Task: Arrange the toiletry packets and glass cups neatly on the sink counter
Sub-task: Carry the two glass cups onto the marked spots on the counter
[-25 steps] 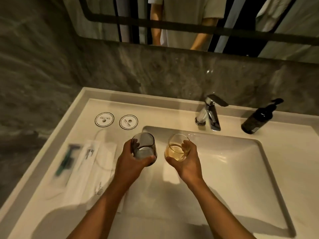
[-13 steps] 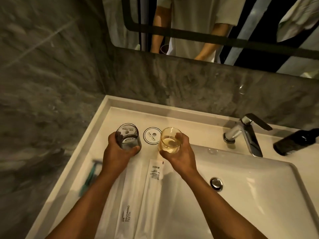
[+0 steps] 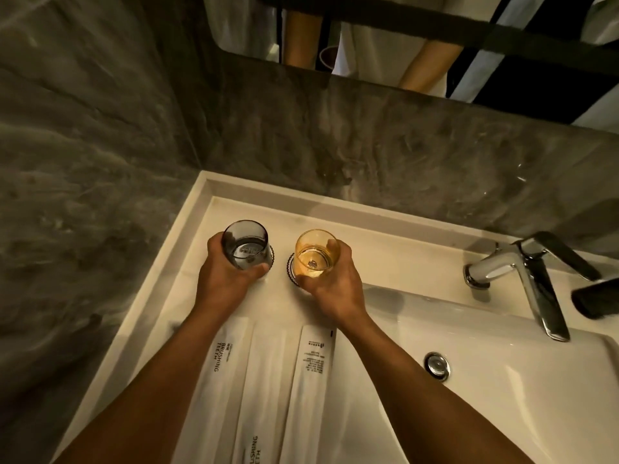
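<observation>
My left hand grips a smoky grey glass cup at the back left of the white counter. A round coaster's edge shows just beside that cup. My right hand grips an amber glass cup, which stands over a second round coaster. Both cups are upright, side by side. Nearer to me lie three long white toiletry packets: the left one and the middle one read "BRUSHING TEETH", the right one carries small print. My forearms hide parts of them.
A chrome faucet stands at the back right above the sink basin with its drain knob. A dark bottle lies at the right edge. Grey marble walls close the left and back; a mirror hangs above.
Both hands have carried the cups toward the back left of the counter, from over the basin edge to over the two round coasters. The view has shifted left with them.
</observation>
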